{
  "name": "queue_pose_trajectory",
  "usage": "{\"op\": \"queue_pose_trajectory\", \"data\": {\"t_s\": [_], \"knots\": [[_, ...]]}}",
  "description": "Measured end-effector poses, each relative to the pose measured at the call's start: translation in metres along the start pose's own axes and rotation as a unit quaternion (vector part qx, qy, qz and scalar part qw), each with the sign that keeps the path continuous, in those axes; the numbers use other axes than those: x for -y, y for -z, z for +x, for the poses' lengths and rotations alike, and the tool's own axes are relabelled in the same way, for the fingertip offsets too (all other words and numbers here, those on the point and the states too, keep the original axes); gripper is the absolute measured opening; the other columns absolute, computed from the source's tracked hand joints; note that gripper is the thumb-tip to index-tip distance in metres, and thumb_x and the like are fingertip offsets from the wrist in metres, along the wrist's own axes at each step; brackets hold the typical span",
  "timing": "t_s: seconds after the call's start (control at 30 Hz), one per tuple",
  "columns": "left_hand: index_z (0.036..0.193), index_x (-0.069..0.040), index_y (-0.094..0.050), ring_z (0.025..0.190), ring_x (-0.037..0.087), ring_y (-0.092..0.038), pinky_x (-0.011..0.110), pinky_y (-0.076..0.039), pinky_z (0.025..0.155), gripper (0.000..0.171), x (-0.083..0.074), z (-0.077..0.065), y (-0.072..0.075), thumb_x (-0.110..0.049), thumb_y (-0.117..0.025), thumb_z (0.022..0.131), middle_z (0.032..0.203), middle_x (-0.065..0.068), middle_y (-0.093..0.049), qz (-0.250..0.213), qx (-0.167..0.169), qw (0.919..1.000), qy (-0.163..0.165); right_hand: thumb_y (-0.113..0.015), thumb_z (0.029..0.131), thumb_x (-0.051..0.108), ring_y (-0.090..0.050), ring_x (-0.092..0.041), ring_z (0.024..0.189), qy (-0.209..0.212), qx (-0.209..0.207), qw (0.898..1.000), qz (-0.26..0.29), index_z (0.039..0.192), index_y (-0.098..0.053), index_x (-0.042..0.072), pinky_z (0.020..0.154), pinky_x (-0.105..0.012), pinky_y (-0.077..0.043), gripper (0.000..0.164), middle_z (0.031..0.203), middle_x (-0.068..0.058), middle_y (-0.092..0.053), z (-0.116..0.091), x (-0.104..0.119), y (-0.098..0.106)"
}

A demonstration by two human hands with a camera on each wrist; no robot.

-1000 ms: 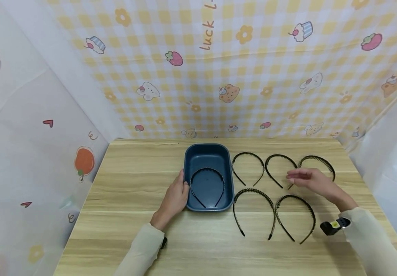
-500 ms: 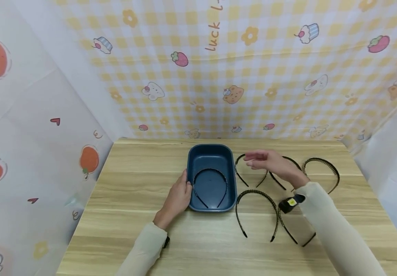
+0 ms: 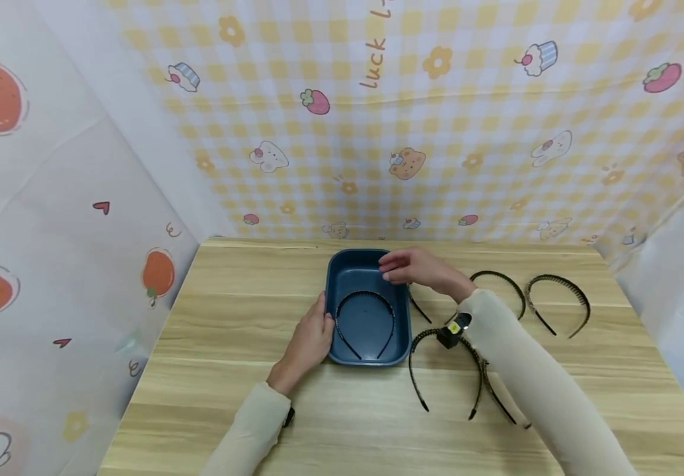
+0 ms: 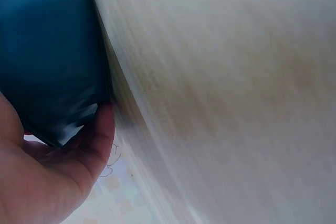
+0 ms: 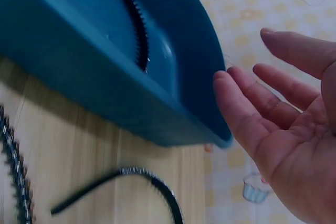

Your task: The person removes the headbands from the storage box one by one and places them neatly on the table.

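Note:
A dark blue rectangular plastic bin (image 3: 353,274) stands on the table with one black toothed headband (image 3: 365,292) lying inside. My left hand (image 3: 307,338) grips the bin's left side, thumb by the rim. In the left wrist view, the fingers (image 4: 104,129) curl at the bin's edge. Over the bin's far right corner is my right hand (image 3: 421,268), holding nothing. Its fingers (image 5: 239,106) are spread and slightly bent in the right wrist view, close to the bin wall (image 5: 131,87); I cannot tell whether they touch it.
Right of the bin lie several headbands: one far right (image 3: 558,277), one at the back (image 3: 499,273), one in front (image 3: 418,390). Another headband (image 3: 499,400) is partly under the right sleeve, and one (image 3: 420,311) behind my right hand. A checked cloth (image 3: 407,119) hangs behind the table.
My right hand has swept left from above the right-hand headbands to the bin's far right corner. My left hand keeps its hold on the bin. The view has shifted slightly.

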State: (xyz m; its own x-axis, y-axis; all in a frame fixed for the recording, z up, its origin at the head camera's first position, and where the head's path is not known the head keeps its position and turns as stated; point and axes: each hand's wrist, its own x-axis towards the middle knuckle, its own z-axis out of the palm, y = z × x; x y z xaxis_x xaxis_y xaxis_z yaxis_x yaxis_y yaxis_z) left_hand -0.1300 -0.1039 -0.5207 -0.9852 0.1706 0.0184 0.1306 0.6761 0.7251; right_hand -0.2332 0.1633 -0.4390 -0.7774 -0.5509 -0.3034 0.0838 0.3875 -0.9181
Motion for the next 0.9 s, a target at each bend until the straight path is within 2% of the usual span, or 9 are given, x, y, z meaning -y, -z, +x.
{"op": "queue_pose_trajectory", "data": {"t_s": [0.3,0.6,0.9], "knots": [[0.155,0.004,-0.025,0.138,0.030,-0.043,0.047,-0.042,0.110,0.055,0.000,0.000,0.000,-0.014,-0.039,0.105,0.155,0.019,-0.038,0.000,0.002,1.0000,0.005,-0.068,0.092,0.008,-0.065,-0.026,0.114,-0.033,-0.030,0.997,-0.065,0.134,-0.057,-0.007,0.094,-0.035,-0.055,0.045,0.129,-0.024,-0.062,0.029,-0.004,-0.025],[0.155,0.003,-0.025,0.138,0.030,-0.043,0.047,-0.041,0.110,0.055,0.001,0.000,0.001,-0.015,-0.039,0.105,0.154,0.019,-0.040,0.006,0.001,1.0000,0.004,-0.072,0.087,0.002,-0.066,-0.025,0.103,-0.047,-0.046,0.992,-0.106,0.123,-0.064,-0.007,0.091,-0.036,-0.055,0.038,0.117,-0.021,-0.068,0.040,-0.006,-0.041],[0.154,0.005,-0.025,0.138,0.032,-0.043,0.048,-0.041,0.110,0.055,0.002,0.000,0.001,-0.014,-0.040,0.105,0.153,0.020,-0.040,0.011,0.000,0.9999,-0.006,-0.075,0.082,-0.001,-0.066,-0.024,0.102,-0.058,-0.056,0.985,-0.150,0.116,-0.070,-0.003,0.091,-0.037,-0.055,0.035,0.111,-0.014,-0.071,0.050,-0.012,-0.050]]}}
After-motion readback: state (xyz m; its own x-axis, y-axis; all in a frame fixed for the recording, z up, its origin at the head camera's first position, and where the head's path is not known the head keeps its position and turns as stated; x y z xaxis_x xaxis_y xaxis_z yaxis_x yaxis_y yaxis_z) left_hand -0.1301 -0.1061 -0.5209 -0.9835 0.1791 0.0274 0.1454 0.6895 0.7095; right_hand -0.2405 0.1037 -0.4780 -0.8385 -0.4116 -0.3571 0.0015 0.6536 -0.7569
